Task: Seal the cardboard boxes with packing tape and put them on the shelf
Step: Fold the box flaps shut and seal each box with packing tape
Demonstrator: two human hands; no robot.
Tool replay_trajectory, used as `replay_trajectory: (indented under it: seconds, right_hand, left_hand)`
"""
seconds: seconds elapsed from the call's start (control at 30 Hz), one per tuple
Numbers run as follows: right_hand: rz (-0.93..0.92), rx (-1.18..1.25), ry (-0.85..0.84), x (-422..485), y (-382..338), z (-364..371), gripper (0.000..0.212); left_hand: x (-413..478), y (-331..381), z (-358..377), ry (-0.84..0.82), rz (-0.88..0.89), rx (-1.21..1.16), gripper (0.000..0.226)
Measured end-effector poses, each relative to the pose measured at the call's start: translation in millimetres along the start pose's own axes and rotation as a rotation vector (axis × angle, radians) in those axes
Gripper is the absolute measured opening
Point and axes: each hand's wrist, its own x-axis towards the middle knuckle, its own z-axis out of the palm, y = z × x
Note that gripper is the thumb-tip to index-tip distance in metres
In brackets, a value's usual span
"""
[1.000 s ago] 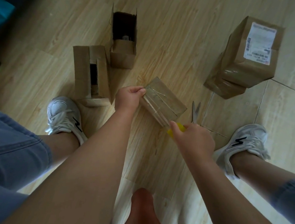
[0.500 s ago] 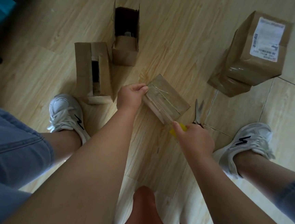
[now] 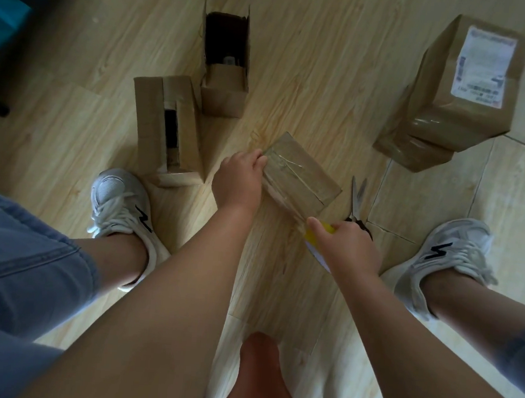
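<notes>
Little has shifted: the left hand (image 3: 237, 180) still grips the small box (image 3: 304, 177) by its far-left end on the floor (image 3: 299, 59). The right hand (image 3: 349, 247) clutches the yellow tape roll (image 3: 311, 238) at its near corner. Sealing looks unfinished, with the scissors (image 3: 357, 200) just right.

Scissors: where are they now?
Head view, right of centre: the scissors lie on the floor right of the held box, just beyond the right hand.
</notes>
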Motion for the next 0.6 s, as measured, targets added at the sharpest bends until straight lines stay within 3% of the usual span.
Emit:
replay_trajectory:
  seconds: [0.1, 0.3, 0.4, 0.6]
  right_hand:
    - [-0.005, 0.017, -0.026, 3, 1, -2, 0.057]
    - [-0.031, -0.005, -0.032, 6, 2, -6, 0.053]
    - [-0.047, 0.012, -0.043, 7, 3, -4, 0.052]
    - [-0.05, 0.098, -0.062, 10, 6, -5, 0.05]
  left_hand:
    - [-5, 1, 4, -0.006, 0.094, 0.174, 0.037]
    - [-25, 8, 14, -0.274, 0.298, 0.291, 0.06]
    - [-26, 5, 22, -0.367, 0.295, 0.432, 0.067]
    - [-28, 11, 27, -0.331, 0.263, 0.495, 0.069]
